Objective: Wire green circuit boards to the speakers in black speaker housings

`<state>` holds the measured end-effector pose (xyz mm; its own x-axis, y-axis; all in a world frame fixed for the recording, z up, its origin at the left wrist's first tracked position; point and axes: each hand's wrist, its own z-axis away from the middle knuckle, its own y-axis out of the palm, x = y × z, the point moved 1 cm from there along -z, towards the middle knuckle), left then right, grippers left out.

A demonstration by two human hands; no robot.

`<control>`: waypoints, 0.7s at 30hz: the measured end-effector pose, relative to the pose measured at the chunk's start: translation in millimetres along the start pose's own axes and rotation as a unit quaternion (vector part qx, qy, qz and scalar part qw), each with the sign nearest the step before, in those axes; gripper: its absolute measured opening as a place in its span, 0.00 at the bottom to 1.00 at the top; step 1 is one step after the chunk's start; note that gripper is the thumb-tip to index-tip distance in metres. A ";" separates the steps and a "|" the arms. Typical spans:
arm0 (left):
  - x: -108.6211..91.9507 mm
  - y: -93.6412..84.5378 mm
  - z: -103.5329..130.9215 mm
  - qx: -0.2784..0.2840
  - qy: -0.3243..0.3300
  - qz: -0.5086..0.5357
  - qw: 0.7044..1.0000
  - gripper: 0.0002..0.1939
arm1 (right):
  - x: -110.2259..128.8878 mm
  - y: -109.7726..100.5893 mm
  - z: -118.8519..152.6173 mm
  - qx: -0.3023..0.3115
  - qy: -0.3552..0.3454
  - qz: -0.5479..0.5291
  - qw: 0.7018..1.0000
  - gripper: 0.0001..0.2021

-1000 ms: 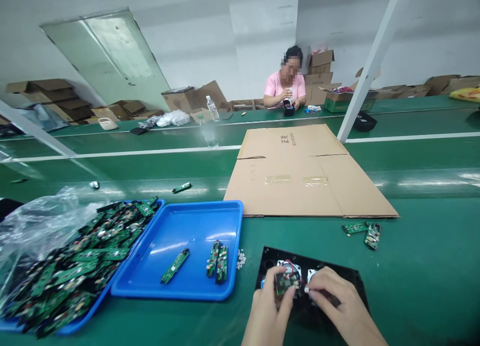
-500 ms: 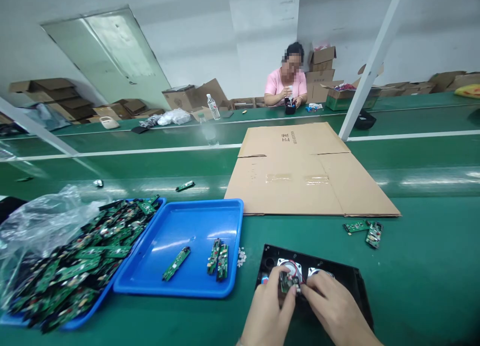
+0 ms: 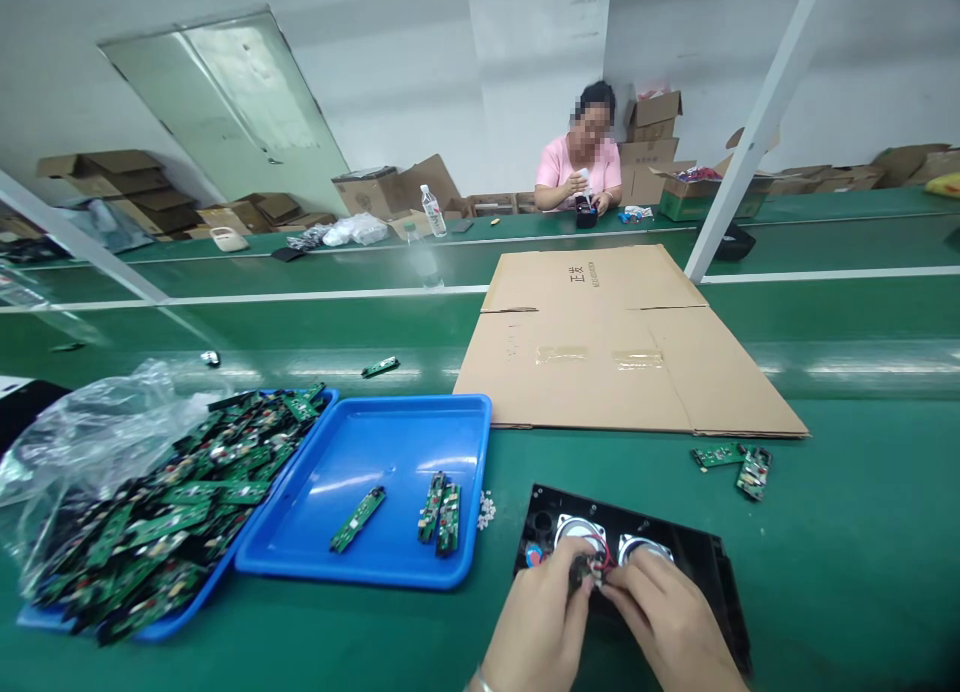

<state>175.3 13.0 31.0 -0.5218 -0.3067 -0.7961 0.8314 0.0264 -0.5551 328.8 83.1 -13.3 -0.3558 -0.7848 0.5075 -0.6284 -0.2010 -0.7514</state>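
Note:
My left hand (image 3: 541, 612) pinches a small circuit board (image 3: 579, 572), which is tilted and mostly covered by the fingers. Close against it, my right hand (image 3: 667, 607) has its fingertips closed at the end of the thin red wires (image 3: 604, 546); a small pale part shows between the two hands, too small to make out. Both hands are over a black speaker panel (image 3: 705, 557) that lies on the green bench. Set in this panel are two round speakers, the left speaker (image 3: 576, 528) and the right speaker (image 3: 645, 546), partly hidden by my fingers.
A blue tray (image 3: 360, 562) holds several green boards. Left of it, another tray is heaped with circuit boards (image 3: 187, 502) beside clear plastic. Small white pieces (image 3: 486, 510) and two boards (image 3: 731, 462) lie nearby. Flattened cardboard (image 3: 615, 342) lies ahead; a co-worker (image 3: 577, 172) sits opposite.
The circuit board in my left hand has turned, so less of its face shows. My fingertips have drawn closer together. The view has shifted slightly.

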 end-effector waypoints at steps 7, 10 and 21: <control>6.7 0.0 -0.6 0.005 0.133 -0.015 0.991 0.16 | 1.5 -4.3 -4.6 0.077 0.054 -0.086 0.992 0.12; 8.1 1.4 0.5 -0.017 0.143 -0.010 0.989 0.17 | 5.7 -4.4 -5.6 0.082 0.073 -0.125 0.986 0.11; 6.4 1.4 -0.1 0.005 0.041 0.003 0.999 0.16 | -2.3 -12.7 -7.8 0.147 0.062 -0.050 0.986 0.13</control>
<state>173.2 11.2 25.0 -0.5301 -0.2280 -0.8167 0.8364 0.0183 -0.5479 332.2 92.1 -1.6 -0.3950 -0.6789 0.6189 -0.4433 -0.4492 -0.7757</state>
